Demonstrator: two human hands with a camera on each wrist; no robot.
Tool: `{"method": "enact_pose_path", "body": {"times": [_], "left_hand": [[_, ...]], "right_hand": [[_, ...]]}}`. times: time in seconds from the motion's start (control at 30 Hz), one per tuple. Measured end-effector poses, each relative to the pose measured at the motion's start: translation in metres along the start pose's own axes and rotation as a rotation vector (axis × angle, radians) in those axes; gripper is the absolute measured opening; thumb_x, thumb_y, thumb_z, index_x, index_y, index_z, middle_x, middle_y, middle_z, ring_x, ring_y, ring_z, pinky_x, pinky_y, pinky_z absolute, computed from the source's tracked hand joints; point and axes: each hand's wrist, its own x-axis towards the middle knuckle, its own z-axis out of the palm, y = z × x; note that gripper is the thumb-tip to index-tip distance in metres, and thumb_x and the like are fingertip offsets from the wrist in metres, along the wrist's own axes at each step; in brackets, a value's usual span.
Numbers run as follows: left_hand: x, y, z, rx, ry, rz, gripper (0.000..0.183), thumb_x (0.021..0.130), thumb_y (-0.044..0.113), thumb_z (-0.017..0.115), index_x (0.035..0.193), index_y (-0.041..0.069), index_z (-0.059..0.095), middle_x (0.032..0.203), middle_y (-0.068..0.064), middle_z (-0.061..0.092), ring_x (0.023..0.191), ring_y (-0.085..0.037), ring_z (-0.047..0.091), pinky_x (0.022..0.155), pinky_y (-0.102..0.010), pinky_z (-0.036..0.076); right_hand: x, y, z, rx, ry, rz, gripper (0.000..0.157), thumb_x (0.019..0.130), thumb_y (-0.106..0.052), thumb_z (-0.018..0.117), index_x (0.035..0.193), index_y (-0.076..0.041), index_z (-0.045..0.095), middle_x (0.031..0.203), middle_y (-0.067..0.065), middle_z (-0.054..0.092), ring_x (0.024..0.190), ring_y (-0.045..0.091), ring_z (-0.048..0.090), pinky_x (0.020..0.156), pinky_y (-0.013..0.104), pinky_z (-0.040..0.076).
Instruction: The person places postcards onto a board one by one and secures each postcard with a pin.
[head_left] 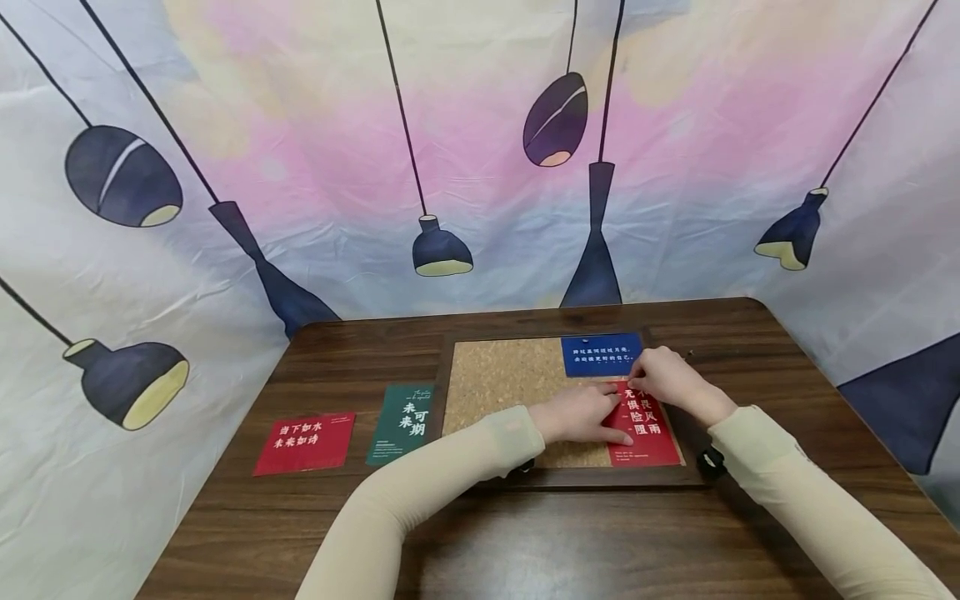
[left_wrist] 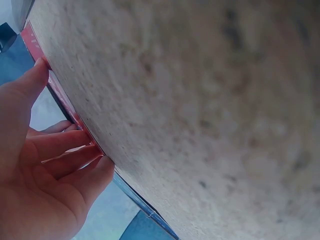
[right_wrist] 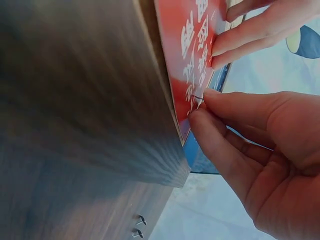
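Note:
A red card with white characters [head_left: 647, 452] lies on the right side of a framed cork board [head_left: 498, 375]. My left hand [head_left: 577, 412] rests on its left part, fingers and thumb spread and touching the card in the left wrist view. At the card's upper edge, my right hand [head_left: 669, 382] pinches a thumbtack [right_wrist: 198, 97] between thumb and fingers; most of the tack is hidden by the fingertips. Just above, a blue card [head_left: 600, 357] sits at the board's top right, with a tack [head_left: 586, 340] at its top edge.
Left of the board, a green card [head_left: 397, 425] lies against the frame, and another red card [head_left: 306, 443] is farther left on the wooden table [head_left: 540, 542]. Two loose thumbtacks [right_wrist: 140, 220] lie on the table beyond the board's right side. A printed cloth [head_left: 495, 167] hangs behind.

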Motion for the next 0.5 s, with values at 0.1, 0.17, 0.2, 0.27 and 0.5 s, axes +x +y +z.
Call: {"method": "enact_pose_path", "body": {"times": [0.1, 0.17, 0.2, 0.27, 0.5], "left_hand": [[-0.0009, 0.0001, -0.0002, 0.006, -0.001, 0.000, 0.077, 0.093, 0.064, 0.059, 0.146, 0.010, 0.054, 0.152, -0.006, 0.049, 0.132, -0.014, 0.053, 0.104, -0.024, 0.045], [-0.0012, 0.0006, -0.0002, 0.007, -0.006, -0.001, 0.077, 0.093, 0.065, 0.058, 0.147, 0.010, 0.053, 0.152, -0.006, 0.048, 0.133, -0.013, 0.052, 0.104, -0.024, 0.045], [-0.0013, 0.0007, -0.0002, 0.007, -0.009, -0.002, 0.077, 0.093, 0.065, 0.058, 0.147, 0.010, 0.053, 0.153, -0.006, 0.048, 0.133, -0.013, 0.051, 0.104, -0.024, 0.045], [-0.0013, 0.0009, 0.0000, 0.007, -0.011, -0.002, 0.077, 0.093, 0.065, 0.058, 0.147, 0.010, 0.053, 0.153, -0.006, 0.048, 0.134, -0.013, 0.051, 0.104, -0.025, 0.045], [-0.0008, 0.0003, 0.0014, 0.000, -0.004, -0.003, 0.076, 0.093, 0.064, 0.059, 0.146, 0.011, 0.055, 0.152, -0.006, 0.049, 0.134, -0.014, 0.050, 0.104, -0.026, 0.045]], "right_hand": [[0.0001, 0.0003, 0.0015, 0.008, 0.004, 0.007, 0.011, 0.092, -0.005, 0.071, 0.091, 0.003, 0.078, 0.085, 0.012, 0.073, 0.069, 0.016, 0.065, 0.063, 0.035, 0.056], [-0.0004, 0.0015, 0.0023, 0.015, 0.009, 0.014, 0.011, 0.092, -0.006, 0.071, 0.092, 0.003, 0.078, 0.086, 0.012, 0.074, 0.070, 0.016, 0.064, 0.062, 0.035, 0.055], [-0.0008, 0.0021, 0.0025, 0.020, 0.010, 0.017, 0.011, 0.093, -0.006, 0.071, 0.092, 0.003, 0.078, 0.086, 0.012, 0.074, 0.069, 0.016, 0.064, 0.062, 0.034, 0.055], [-0.0014, 0.0030, 0.0027, 0.030, 0.009, 0.026, 0.012, 0.093, -0.007, 0.071, 0.092, 0.003, 0.078, 0.087, 0.012, 0.074, 0.069, 0.016, 0.062, 0.061, 0.033, 0.053], [-0.0011, 0.0038, 0.0009, 0.038, -0.007, 0.033, 0.012, 0.093, -0.007, 0.071, 0.093, 0.003, 0.078, 0.087, 0.013, 0.073, 0.070, 0.017, 0.062, 0.062, 0.034, 0.055]]}}
